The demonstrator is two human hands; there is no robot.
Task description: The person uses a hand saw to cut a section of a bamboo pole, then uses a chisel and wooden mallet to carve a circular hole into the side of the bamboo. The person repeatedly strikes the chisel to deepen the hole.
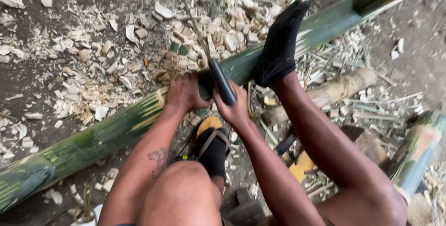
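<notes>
Bamboo pole [116,131] in left hand's [184,94] grip — right hand [235,107] clenches saw handle [222,82], blade blurred.

The scene is lit by soft, even daylight, and only faint shadows are cast. Pale wood chips [93,82] are rendered bright, almost washed out. Slight softness is seen throughout, and detail is smeared towards the edges.

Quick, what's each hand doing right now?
Left hand: closed, gripping the bamboo pole.
Right hand: closed on the saw handle.
</notes>
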